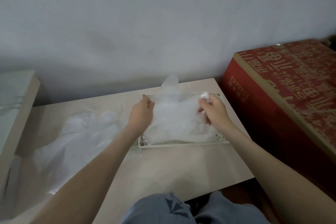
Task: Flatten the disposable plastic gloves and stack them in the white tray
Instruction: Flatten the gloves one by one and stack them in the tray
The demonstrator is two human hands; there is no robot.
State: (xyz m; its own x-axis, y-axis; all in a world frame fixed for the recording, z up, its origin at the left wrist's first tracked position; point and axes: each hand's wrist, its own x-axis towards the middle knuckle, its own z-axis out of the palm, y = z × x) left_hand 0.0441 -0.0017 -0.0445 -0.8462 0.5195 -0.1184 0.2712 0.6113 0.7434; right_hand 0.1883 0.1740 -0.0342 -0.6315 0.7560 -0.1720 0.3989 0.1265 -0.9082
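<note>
In the head view, both your forearms reach forward over the counter (163, 165) to the white tray (181, 145) on its far right part. Your left hand (141, 114), knuckles up and fingers curled, pinches the left edge of the top glove (174, 112) by the tray's far left corner. Your right hand (214, 112) pinches a bunched bit of the same glove near the far right corner. The glove lies on the glove stack (172, 133) in the tray. A loose pile of gloves (81, 132) lies left of the tray, and a red carton (272, 107) stands to the right.
</note>
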